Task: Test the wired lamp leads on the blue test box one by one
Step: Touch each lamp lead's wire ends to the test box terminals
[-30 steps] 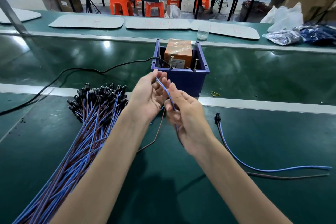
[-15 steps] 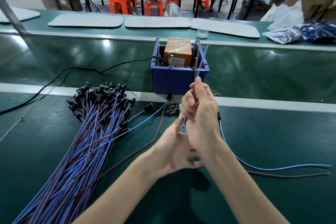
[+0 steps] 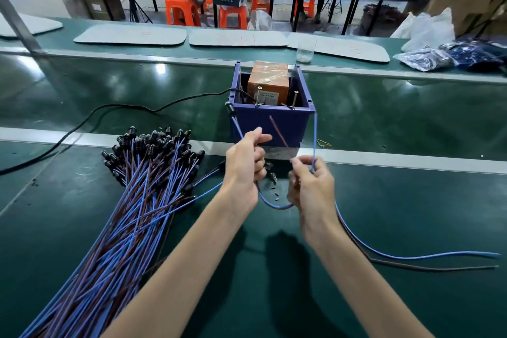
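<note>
Blue test box: open-topped, at 12 o'clock from the hands, standing beside the metal rail. It contains an orange block wrapped in clear tape. Two metal pins rise at its front rim. A black cable enters at its left front corner.

Around it:
- The bundle of leads, blue and brown wires with black lamp heads, lies on the green tabletop at 8 o'clock.
- A single lead lies at 4 o'clock.
- Small black bits lie between the hands.
- A yellow band lies at 1 o'clock, just beside the box.
- A clear cup stands behind the box.

Hand state:
- The left hand is curled round the lamp lead. The lead's black head reaches up to the box's left front corner, and its brown wire end stands in front of the box wall.
- The right hand pinches the blue wire of the same lead. That wire rises towards the right front corner, short of the rim.
- The wire sags in a loop between the hands.

Change from half a second ago: the hands were stacked at the right pin with both wire ends raised to it. They are now apart, the right hand lower and the left hand higher.
</note>
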